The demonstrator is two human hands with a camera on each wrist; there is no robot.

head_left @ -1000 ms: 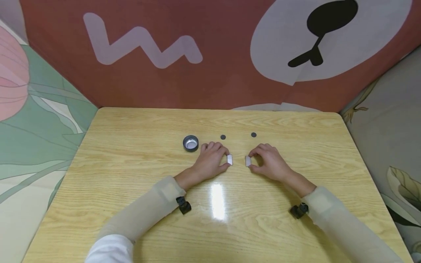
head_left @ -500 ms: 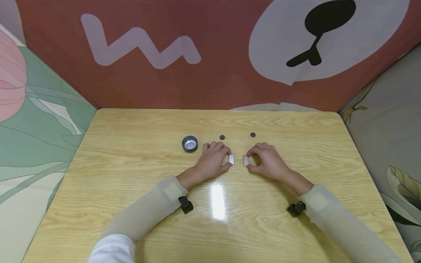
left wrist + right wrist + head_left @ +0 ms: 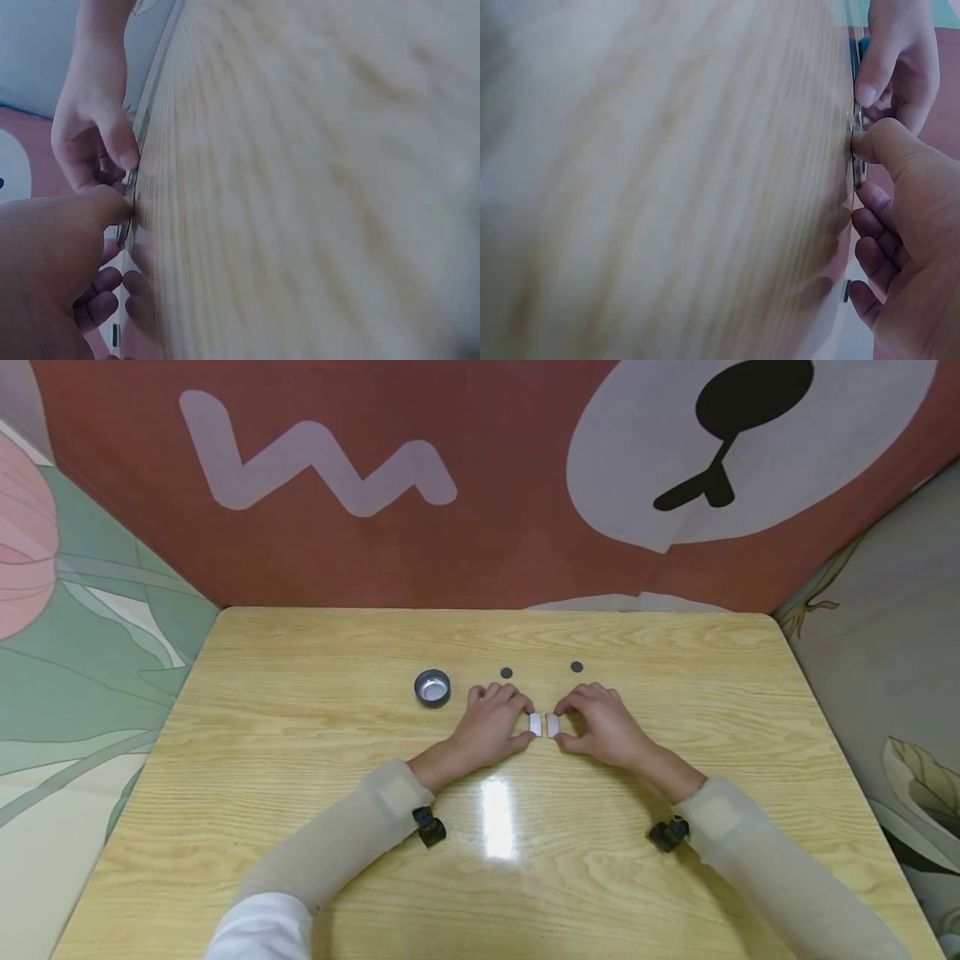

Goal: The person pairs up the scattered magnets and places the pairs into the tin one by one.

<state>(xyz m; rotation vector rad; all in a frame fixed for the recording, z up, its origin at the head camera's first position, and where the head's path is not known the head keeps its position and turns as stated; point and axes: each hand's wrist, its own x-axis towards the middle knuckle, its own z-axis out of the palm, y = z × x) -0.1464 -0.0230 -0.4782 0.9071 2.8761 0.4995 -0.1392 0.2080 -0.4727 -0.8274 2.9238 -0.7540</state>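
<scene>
Two small, flat, pale rectangular pieces lie on the table between the hands in the head view, their long sides parallel with a narrow gap between. My left hand (image 3: 491, 725) pinches the left pale piece (image 3: 536, 725) by its far and near ends with finger and thumb. The right pale piece (image 3: 552, 725) is pinched the same way by my right hand (image 3: 603, 727). Both wrist views look low along the tabletop and show the pieces only edge-on, mostly covered by fingers.
Beyond the hands lie two small dark discs, a left one (image 3: 507, 673) and a right one (image 3: 577, 667). A small round dark-rimmed dish (image 3: 432, 688) with a silvery inside stands left of my left hand. The wooden table (image 3: 315, 660) meets a patterned wall (image 3: 510, 560) at the back.
Both hands have moved inward, sliding the two pale pieces toward each other. The gap between the pieces has shrunk to a narrow strip. The discs and dish stay in place.
</scene>
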